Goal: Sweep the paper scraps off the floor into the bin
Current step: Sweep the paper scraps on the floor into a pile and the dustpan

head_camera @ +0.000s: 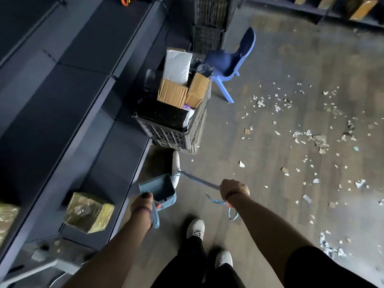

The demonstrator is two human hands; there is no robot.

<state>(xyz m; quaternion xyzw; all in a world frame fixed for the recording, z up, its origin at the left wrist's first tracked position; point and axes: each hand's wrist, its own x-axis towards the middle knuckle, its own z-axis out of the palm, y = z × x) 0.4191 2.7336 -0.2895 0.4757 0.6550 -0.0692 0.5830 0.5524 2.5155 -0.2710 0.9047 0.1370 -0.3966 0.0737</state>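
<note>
The left grip (142,201) is grasping the dustpan (158,187); the right grip (231,189) is grasping the broom (197,180); scraps (320,141) are littering the floor (259,206).

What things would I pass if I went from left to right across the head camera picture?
wrapped parcel → blue dustpan → broom handle → right hand → paper scraps

This looks like a storeroom for parcels. Long dark shelves (62,80) run along one side, and a parcel wrapped in shiny tape (88,212) sits on one. A plastic crate (172,136) on the floor (270,204) is full of cardboard boxes (172,92). More crates (209,17) are stacked behind it, and brown parcels (361,7) sit on far shelves.
</note>
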